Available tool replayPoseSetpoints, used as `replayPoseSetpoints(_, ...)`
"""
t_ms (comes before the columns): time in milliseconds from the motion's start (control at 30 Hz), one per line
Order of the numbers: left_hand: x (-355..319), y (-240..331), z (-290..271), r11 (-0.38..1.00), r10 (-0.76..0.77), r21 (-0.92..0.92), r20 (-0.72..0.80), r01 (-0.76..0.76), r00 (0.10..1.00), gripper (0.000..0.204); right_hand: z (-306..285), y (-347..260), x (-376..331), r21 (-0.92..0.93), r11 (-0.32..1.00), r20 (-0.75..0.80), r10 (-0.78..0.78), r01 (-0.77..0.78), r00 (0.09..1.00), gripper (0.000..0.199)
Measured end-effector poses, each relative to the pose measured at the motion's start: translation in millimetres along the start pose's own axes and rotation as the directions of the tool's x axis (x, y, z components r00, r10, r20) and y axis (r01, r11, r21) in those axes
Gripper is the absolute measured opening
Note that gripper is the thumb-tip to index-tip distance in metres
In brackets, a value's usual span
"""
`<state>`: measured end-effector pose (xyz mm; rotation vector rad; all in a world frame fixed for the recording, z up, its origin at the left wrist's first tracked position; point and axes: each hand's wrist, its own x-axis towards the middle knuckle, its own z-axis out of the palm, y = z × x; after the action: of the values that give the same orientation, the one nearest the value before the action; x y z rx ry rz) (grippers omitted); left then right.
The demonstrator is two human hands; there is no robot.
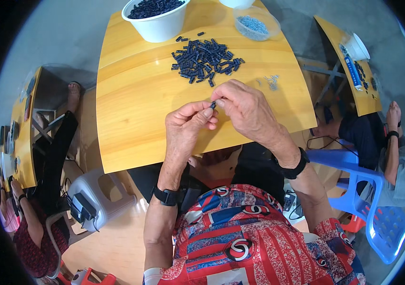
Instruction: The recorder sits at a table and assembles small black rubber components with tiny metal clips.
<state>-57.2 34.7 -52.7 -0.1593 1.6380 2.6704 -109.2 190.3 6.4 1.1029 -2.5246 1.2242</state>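
My left hand (pixel 186 122) pinches a small black plastic piece (pixel 213 105) between thumb and fingers, above the near part of the yellow wooden table (pixel 136 118). Against the same piece, my right hand (pixel 243 107) brings its thumb and forefinger together; whether a tiny part sits between them is too small to make out. Just beyond my hands lies a loose pile of similar black pieces (pixel 204 59). To the right of the pile, a few small silvery pins or screws (pixel 272 81) are scattered on the wood.
At the table's far side stand a white tub (pixel 157 27) full of black pieces and a clear round bowl (pixel 265 33) of small bluish-silver parts. A grey stool (pixel 95 194) is at left, a blue chair (pixel 354 175) at right. Other people sit at side tables.
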Motion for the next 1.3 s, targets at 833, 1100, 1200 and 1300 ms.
replayPoseSetpoints(833, 8, -5, 3, 0.997, -0.065, 0.039, 0.016, 0.064, 0.998, 0.010, -7, 4, 0, -0.176, 0.984, 0.133, -0.008, 0.032, 0.991, 0.007)
replayPoseSetpoints(1100, 10, -9, 3, 0.994, -0.049, 0.102, 0.021, 0.047, 0.999, 0.009, -4, 5, 8, -0.315, 0.945, 0.205, -0.021, 0.086, 0.978, 0.008)
replayPoseSetpoints(1200, 12, -10, 4, 0.991, -0.054, 0.123, 0.010, 0.053, 0.998, 0.009, -1, 6, 10, -0.344, 0.935, 0.223, -0.009, 0.087, 0.975, 0.010)
replayPoseSetpoints(1300, 13, -12, -1, 0.989, -0.058, 0.135, 0.013, 0.056, 0.998, 0.010, 0, 4, 15, -0.284, 0.958, 0.206, 0.013, 0.047, 0.979, 0.010)
